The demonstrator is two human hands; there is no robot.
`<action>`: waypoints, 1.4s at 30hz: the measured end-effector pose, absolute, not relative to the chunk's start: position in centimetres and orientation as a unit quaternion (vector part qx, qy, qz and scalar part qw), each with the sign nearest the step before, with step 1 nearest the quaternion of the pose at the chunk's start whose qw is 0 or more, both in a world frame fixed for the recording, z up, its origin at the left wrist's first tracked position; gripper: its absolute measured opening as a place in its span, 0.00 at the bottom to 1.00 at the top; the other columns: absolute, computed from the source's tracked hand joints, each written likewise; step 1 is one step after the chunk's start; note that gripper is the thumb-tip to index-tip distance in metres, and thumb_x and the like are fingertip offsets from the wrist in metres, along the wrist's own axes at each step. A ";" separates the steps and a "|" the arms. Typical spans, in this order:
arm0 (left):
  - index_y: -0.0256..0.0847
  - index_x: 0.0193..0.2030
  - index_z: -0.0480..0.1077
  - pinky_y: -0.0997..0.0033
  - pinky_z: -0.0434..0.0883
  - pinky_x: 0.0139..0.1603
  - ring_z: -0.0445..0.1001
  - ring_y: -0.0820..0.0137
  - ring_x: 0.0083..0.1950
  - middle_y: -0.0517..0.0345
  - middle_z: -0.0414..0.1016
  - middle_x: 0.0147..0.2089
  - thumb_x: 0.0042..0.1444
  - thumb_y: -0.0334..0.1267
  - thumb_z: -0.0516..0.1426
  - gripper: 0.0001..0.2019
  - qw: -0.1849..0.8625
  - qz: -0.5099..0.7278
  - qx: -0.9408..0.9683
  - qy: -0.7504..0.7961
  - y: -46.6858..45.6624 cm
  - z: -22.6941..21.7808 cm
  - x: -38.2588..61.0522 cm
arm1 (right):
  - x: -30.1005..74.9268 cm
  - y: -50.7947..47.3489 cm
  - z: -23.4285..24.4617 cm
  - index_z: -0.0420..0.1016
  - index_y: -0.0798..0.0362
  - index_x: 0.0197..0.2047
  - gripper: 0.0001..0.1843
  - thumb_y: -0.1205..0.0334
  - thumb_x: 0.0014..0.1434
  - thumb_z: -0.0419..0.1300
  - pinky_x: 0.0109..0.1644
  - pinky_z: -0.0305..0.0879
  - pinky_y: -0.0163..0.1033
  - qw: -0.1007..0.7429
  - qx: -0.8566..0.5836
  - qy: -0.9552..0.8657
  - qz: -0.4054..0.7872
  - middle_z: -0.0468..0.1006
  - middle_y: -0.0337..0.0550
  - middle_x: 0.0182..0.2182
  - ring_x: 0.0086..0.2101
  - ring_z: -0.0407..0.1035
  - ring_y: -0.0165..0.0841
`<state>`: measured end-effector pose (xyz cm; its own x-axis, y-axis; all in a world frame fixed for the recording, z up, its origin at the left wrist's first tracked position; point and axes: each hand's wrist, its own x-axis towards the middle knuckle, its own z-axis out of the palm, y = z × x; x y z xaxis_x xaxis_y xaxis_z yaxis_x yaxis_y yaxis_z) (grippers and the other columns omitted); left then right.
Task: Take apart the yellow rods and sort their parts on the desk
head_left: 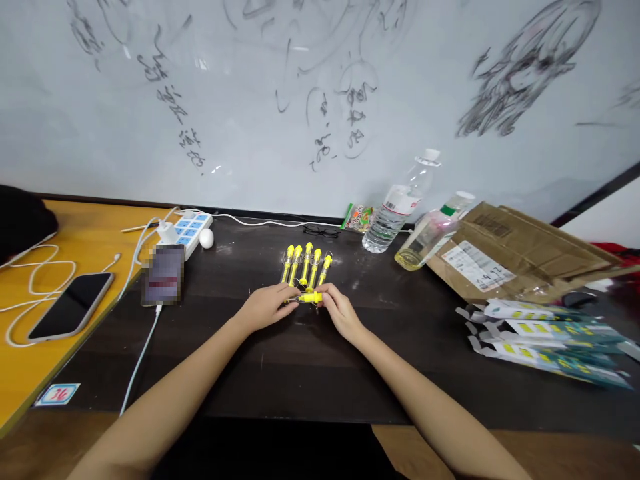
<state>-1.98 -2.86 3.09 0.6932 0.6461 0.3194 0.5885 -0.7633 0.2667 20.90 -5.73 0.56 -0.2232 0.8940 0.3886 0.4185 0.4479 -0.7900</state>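
Note:
Several slim yellow-ended sticks with clear or metallic middles and thin wire loops (307,263) lie fanned out on the dark table, just beyond my hands. Crosswise in front of them, another yellow stick (313,297) is held between my two hands. My left hand (267,307) closes its fingertips around the left end, covering part of it. The fingers of my right hand (340,310) pinch its right end. What kind of tool these sticks are is too small to tell.
At right stand a water bottle (393,210) and a tilted bottle with yellowish liquid (430,233), near a cardboard package (520,253) and opened slim boxes (550,340). Glasses (321,232) lie by the whiteboard. Left are a power strip (193,230), a charging phone (163,275) and another phone (73,307).

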 end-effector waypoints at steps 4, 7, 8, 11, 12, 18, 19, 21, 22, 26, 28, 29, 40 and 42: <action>0.44 0.44 0.68 0.75 0.66 0.36 0.73 0.70 0.40 0.59 0.73 0.43 0.62 0.48 0.51 0.13 0.057 0.183 0.908 0.373 -2.8 2.7 -1.6 | 20.6 -5.9 0.8 0.69 0.51 0.44 0.15 0.62 0.66 0.43 0.47 0.63 0.44 0.442 -0.458 -0.751 0.176 0.73 0.46 0.39 0.42 0.67 0.37; 0.41 0.38 0.69 0.76 0.63 0.33 0.71 0.71 0.36 0.58 0.71 0.38 0.61 0.50 0.50 0.15 0.045 0.168 0.893 0.416 -2.3 2.5 -2.0 | 20.8 -5.7 0.8 0.71 0.49 0.46 0.14 0.66 0.64 0.46 0.51 0.62 0.49 0.383 -0.460 -0.795 0.103 0.72 0.48 0.44 0.46 0.64 0.40; 0.40 0.37 0.69 0.76 0.63 0.32 0.71 0.71 0.35 0.58 0.71 0.37 0.62 0.50 0.50 0.15 0.044 0.165 0.890 0.423 -2.1 2.5 -2.2 | 20.9 -5.5 0.7 0.72 0.48 0.47 0.14 0.67 0.63 0.48 0.53 0.62 0.50 0.357 -0.456 -0.810 0.084 0.71 0.48 0.46 0.48 0.63 0.41; 0.40 0.37 0.69 0.75 0.63 0.33 0.69 0.71 0.35 0.58 0.69 0.36 0.62 0.49 0.50 0.15 0.049 0.166 0.890 0.421 -1.4 2.5 -2.4 | 21.1 -4.9 0.1 0.73 0.47 0.47 0.15 0.67 0.61 0.52 0.54 0.63 0.52 0.310 -0.452 -0.835 0.048 0.69 0.49 0.49 0.51 0.60 0.42; 0.40 0.36 0.69 0.74 0.63 0.34 0.69 0.71 0.35 0.57 0.69 0.36 0.62 0.49 0.50 0.15 0.052 0.169 0.892 0.415 -1.2 2.4 -2.3 | 21.2 -4.6 -0.1 0.74 0.47 0.47 0.15 0.68 0.60 0.52 0.54 0.63 0.51 0.306 -0.452 -0.837 0.042 0.69 0.49 0.49 0.52 0.60 0.42; 0.40 0.41 0.70 0.70 0.66 0.44 0.69 0.67 0.43 0.55 0.70 0.40 0.62 0.47 0.51 0.13 0.061 0.183 0.905 0.380 0.1 1.6 -0.7 | 21.8 -3.2 -0.7 0.74 0.50 0.45 0.14 0.69 0.60 0.51 0.55 0.63 0.50 0.310 -0.465 -0.828 0.043 0.69 0.50 0.49 0.52 0.60 0.41; 0.40 0.43 0.70 0.70 0.66 0.45 0.69 0.67 0.44 0.54 0.70 0.42 0.62 0.46 0.51 0.13 0.062 0.181 0.906 0.378 0.2 1.5 -0.4 | 21.9 -3.1 -0.6 0.74 0.50 0.45 0.14 0.69 0.61 0.50 0.55 0.63 0.51 0.315 -0.468 -0.824 0.048 0.69 0.50 0.49 0.51 0.60 0.41; 0.41 0.46 0.69 0.69 0.67 0.46 0.69 0.67 0.47 0.54 0.70 0.46 0.62 0.45 0.51 0.12 0.044 0.174 0.907 0.382 0.2 1.3 -0.1 | 22.1 -3.1 -0.2 0.73 0.50 0.45 0.14 0.68 0.61 0.50 0.56 0.61 0.51 0.331 -0.475 -0.813 0.064 0.69 0.50 0.48 0.50 0.62 0.40; 0.41 0.46 0.69 0.69 0.67 0.46 0.69 0.66 0.47 0.53 0.70 0.46 0.62 0.45 0.51 0.12 0.027 0.170 0.906 0.386 0.0 1.3 0.0 | 22.1 -3.2 0.1 0.72 0.50 0.46 0.14 0.67 0.62 0.49 0.55 0.61 0.51 0.342 -0.479 -0.805 0.072 0.69 0.49 0.47 0.49 0.62 0.40; 0.41 0.45 0.69 0.70 0.67 0.43 0.70 0.65 0.45 0.53 0.71 0.44 0.63 0.45 0.50 0.13 -0.014 0.157 0.905 0.396 -1.2 1.8 0.1 | 21.7 -4.2 1.2 0.71 0.49 0.39 0.15 0.62 0.66 0.44 0.50 0.59 0.48 0.366 -0.501 -0.780 0.081 0.71 0.46 0.38 0.42 0.63 0.39; 0.41 0.46 0.68 0.71 0.67 0.42 0.70 0.66 0.44 0.54 0.71 0.43 0.63 0.45 0.49 0.13 -0.012 0.152 0.910 0.387 -1.9 2.1 0.2 | 21.3 -4.8 1.5 0.69 0.50 0.32 0.15 0.59 0.66 0.45 0.45 0.57 0.46 0.343 -0.508 -0.786 0.081 0.70 0.44 0.31 0.37 0.61 0.38; 0.41 0.46 0.67 0.71 0.67 0.42 0.71 0.67 0.44 0.54 0.71 0.42 0.64 0.46 0.49 0.13 -0.009 0.149 0.911 0.385 -2.2 2.1 0.2 | 21.1 -5.0 1.6 0.67 0.50 0.29 0.16 0.58 0.66 0.46 0.43 0.56 0.45 0.332 -0.508 -0.790 0.087 0.68 0.43 0.27 0.34 0.60 0.37; 0.42 0.45 0.66 0.72 0.69 0.38 0.76 0.65 0.41 0.56 0.76 0.41 0.64 0.50 0.46 0.17 0.096 0.121 0.922 0.354 -3.7 3.2 -0.8 | 20.4 -6.3 1.5 0.59 0.50 0.32 0.13 0.55 0.67 0.43 0.38 0.59 0.39 0.345 -0.421 -0.817 0.190 0.64 0.41 0.30 0.32 0.60 0.34; 0.41 0.46 0.66 0.72 0.68 0.38 0.76 0.65 0.42 0.56 0.76 0.42 0.64 0.50 0.46 0.16 0.087 0.116 0.926 0.348 -3.7 3.3 -0.9 | 20.4 -6.4 1.7 0.59 0.50 0.32 0.13 0.56 0.66 0.44 0.38 0.59 0.39 0.340 -0.421 -0.820 0.187 0.65 0.41 0.30 0.32 0.60 0.34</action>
